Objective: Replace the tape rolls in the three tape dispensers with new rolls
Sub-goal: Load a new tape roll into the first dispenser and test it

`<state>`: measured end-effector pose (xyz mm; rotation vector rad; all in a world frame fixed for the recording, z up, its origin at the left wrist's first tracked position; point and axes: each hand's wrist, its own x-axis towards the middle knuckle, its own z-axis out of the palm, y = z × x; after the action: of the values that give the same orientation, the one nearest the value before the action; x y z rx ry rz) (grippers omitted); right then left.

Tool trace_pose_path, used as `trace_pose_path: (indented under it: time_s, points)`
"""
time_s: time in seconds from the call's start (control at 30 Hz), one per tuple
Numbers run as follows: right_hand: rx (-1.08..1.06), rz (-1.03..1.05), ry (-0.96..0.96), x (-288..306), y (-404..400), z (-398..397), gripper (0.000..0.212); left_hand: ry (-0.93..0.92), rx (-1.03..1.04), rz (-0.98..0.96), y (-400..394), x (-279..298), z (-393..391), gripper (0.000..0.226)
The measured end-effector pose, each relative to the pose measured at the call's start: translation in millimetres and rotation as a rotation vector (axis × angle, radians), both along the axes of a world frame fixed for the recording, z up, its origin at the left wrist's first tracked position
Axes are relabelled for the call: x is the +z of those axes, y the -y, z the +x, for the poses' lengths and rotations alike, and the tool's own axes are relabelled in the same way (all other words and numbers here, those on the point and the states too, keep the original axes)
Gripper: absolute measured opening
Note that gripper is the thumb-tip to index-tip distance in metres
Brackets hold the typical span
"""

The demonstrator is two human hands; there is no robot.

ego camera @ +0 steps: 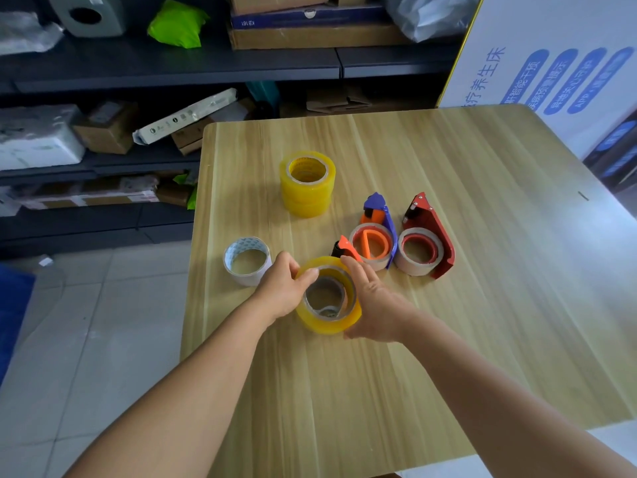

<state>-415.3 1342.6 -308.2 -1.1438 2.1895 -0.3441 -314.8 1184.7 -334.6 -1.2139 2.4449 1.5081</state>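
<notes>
Both my hands, left hand (281,288) and right hand (370,301), clasp a thick yellow tape roll (329,294) over the pale wooden table (448,339); cluttered dark shelves (172,67) behind.

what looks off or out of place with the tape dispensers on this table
Only two dispensers show fully, the blue one and the red one, both with thin, nearly spent rolls. The third shows only as an orange-and-black tip behind the yellow tape roll. Nothing looks spilled or broken.

Wooden surface (482,236), dark shelves (172,63) behind holding cardboard boxes (310,36), a green bag (177,24), white packages (34,136), a white printed panel (551,63) at right, tiled floor (86,322)
</notes>
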Motion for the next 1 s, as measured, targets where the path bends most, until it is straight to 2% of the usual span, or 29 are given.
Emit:
trace_pose_path:
  time_s: [0.13, 0.23, 0.33, 0.5, 0.63, 0.77, 0.87, 1.0]
  points:
    - [0.020, 0.051, 0.002, -2, 7, -3, 0.125, 0.046, -0.014, 0.083, 5, -9, 1, 0.031]
    - [0.091, 0.104, -0.130, -8, 11, 1, 0.107, 0.140, -0.026, -0.001, -5, -25, 9, 0.030]
    - [0.137, 0.186, -0.227, -18, 13, 6, 0.109, 0.205, -0.021, -0.113, -7, -36, 13, 0.036]
    - [0.124, 0.235, -0.262, -17, 20, 13, 0.103, 0.240, -0.027, -0.072, -7, -29, 10, 0.037]
    - [0.098, 0.092, -0.342, -14, 26, 50, 0.080, 0.213, 0.071, -0.045, -18, -26, 10, 0.032]
    - [-0.020, 0.021, -0.320, -32, 27, 76, 0.082, 0.119, 0.138, 0.019, -20, -29, 21, 0.026]
    - [-0.031, -0.002, -0.299, -40, 21, 75, 0.083, 0.075, 0.125, 0.110, -20, -34, 35, 0.030]
    - [-0.111, -0.046, -0.211, -34, 10, 70, 0.076, 0.002, 0.103, 0.090, -32, -34, 44, 0.035]
